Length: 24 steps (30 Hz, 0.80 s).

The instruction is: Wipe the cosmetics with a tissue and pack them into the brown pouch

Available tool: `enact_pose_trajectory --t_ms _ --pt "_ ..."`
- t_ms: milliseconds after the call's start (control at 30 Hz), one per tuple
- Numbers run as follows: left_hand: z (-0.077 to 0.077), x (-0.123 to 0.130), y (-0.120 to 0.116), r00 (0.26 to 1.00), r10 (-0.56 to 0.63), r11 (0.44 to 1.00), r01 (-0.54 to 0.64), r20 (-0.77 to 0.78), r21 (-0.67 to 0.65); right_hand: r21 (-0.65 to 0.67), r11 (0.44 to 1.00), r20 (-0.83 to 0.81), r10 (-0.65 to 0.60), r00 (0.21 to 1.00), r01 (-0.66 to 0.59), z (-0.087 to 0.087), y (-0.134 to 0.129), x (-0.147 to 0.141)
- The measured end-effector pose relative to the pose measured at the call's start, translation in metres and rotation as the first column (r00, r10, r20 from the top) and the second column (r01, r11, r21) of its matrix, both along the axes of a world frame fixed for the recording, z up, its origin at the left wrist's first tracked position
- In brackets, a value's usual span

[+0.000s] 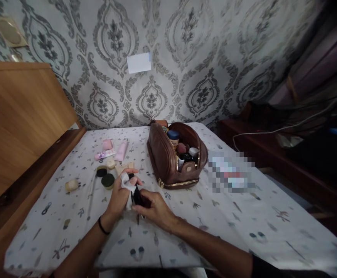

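My left hand (pixel 124 192) has its fingers wrapped round a crumpled white cloth or tissue (pixel 127 180). A small black item (pixel 137 197) is gripped by my right hand (pixel 156 208) and presses against the cloth; its kind is unclear, as my fingers cover part of it. Just beyond my hands stands a brown toiletry bag (pixel 164 158), unzipped and filled with several cosmetics, among them a blue-lidded jar (pixel 173 135). Near my left hand lie a dark green-lidded jar (pixel 107 180), a smaller dark round jar (pixel 101 171) and a beige tube (pixel 121 168), partly hidden by my fingers.
Farther back lie a pink tube (pixel 121 150), a white-and-purple tube (pixel 105 154) and a pink jar (pixel 107 144). A cream-coloured item (pixel 71 185) sits at left. A blurred packet (pixel 230 172) lies right of the bag. A wooden panel (pixel 24 127) borders the left side.
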<state>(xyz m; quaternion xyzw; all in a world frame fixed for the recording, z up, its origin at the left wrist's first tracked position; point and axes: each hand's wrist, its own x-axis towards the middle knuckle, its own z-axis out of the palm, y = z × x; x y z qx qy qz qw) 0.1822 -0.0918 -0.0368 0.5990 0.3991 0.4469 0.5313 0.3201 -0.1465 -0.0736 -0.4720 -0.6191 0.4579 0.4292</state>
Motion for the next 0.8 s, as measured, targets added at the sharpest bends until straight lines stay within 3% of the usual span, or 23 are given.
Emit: enact_pose_trajectory --t_ms 200,400,467,567,667,800 --pt "-0.004 0.009 -0.015 0.973 -0.217 0.976 0.219 -0.078 0.014 0.011 0.998 -0.170 -0.053 0.984 0.055 0.001 0.001 0.000" --pt "-0.001 0.005 -0.013 0.985 -0.126 0.988 0.135 -0.117 0.080 0.119 0.990 0.142 0.062 0.988 -0.079 0.013 0.002 0.016" --pt "0.001 0.001 -0.012 0.990 -0.104 0.992 0.111 -0.098 0.066 0.174 0.984 0.175 0.011 0.984 -0.042 0.018 0.000 0.023" --pt "0.000 -0.002 -0.011 0.987 -0.107 0.993 0.113 -0.123 0.042 0.182 0.979 0.059 -0.106 0.993 0.094 0.026 -0.003 0.032" --pt "-0.001 -0.002 -0.012 0.947 -0.236 0.963 0.258 -0.216 0.077 0.163 0.975 -0.105 -0.133 0.986 0.149 0.030 -0.006 0.034" --pt "-0.001 0.001 -0.014 0.848 -0.436 0.884 0.466 -0.300 0.032 0.241 0.963 -0.114 -0.094 0.989 0.119 0.030 -0.007 0.032"
